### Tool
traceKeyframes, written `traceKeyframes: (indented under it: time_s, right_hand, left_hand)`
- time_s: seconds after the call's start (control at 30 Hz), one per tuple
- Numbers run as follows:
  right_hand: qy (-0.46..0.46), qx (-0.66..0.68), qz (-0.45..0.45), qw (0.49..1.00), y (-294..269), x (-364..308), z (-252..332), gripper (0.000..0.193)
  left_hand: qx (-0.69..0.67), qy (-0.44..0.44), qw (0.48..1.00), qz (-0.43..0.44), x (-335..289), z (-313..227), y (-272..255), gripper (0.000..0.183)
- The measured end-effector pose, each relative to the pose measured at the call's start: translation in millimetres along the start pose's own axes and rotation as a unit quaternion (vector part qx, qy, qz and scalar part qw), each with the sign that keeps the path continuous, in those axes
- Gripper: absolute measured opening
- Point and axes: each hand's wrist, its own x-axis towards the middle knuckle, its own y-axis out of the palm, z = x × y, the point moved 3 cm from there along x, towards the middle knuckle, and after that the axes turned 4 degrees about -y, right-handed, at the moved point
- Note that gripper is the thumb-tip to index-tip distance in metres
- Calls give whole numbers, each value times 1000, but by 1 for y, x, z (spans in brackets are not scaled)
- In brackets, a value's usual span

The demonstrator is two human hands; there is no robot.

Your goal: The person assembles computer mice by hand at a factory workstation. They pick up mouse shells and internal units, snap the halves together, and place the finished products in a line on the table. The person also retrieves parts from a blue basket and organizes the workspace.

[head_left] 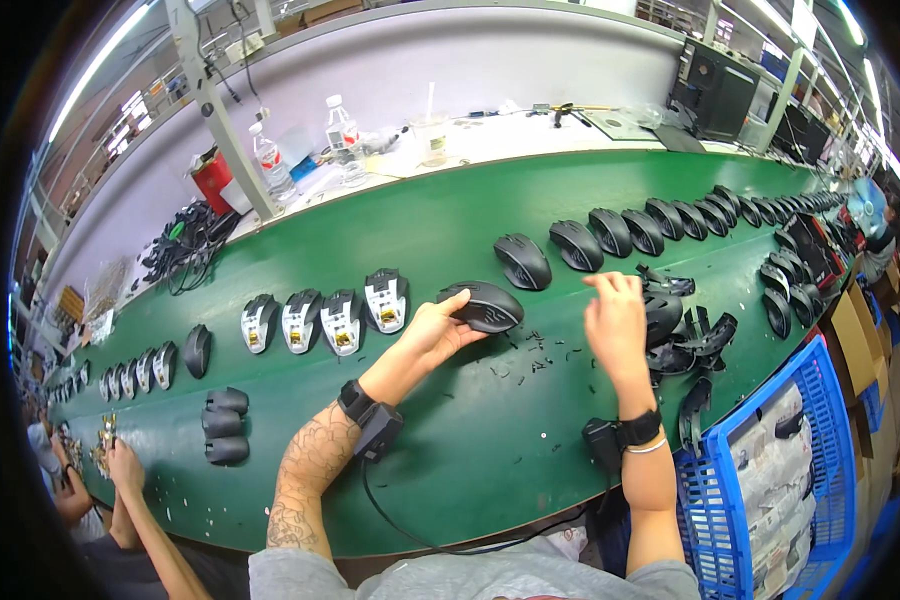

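A black computer mouse [490, 308] is gripped in my left hand [440, 335], thumb on its near side and fingers beneath, over the green bench. My right hand [615, 318] is raised to the right of it, fingers curled and closed; whatever they may hold is hidden or too small to name. Small black plastic bits [535, 350] lie scattered between my hands. Close to my right hand is a heap of black plastic mouse parts [705, 340]. Left of my left hand stand several opened mice [385, 300] with white insides showing.
Finished-looking black mice [522, 262] run in a row toward the far right. Black shells [227, 425] are stacked at left. A blue plastic basket [715, 500] stands at the lower right. A co-worker's hands [122, 465] work at far left. Bottles [345, 140] stand on the back shelf.
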Motion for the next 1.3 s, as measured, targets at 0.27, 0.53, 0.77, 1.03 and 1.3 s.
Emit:
traceKeyframes:
  time_s: [0.27,0.53,0.77,1.03,1.3]
  right_hand:
    - [77,-154,131,976,-21,-13,-50,40]
    - [114,-87,168,975,-12,-20,-90,32]
    - [90,-120,134,980,-11,-20,-100,33]
    - [92,-108,120,983,-11,-20,-105,30]
    - [68,-274,129,951,-48,-2,-43,27]
  left_hand:
    - [44,51,997,-32,32,-19,-38,32]
    - [395,270,845,-239,75,-17,-63,73]
    - [538,431,699,-189,48,-21,-41,78]
    - [536,447,702,-140,29,-13,-13,51]
    - [501,482,715,-73,5,-2,14,40]
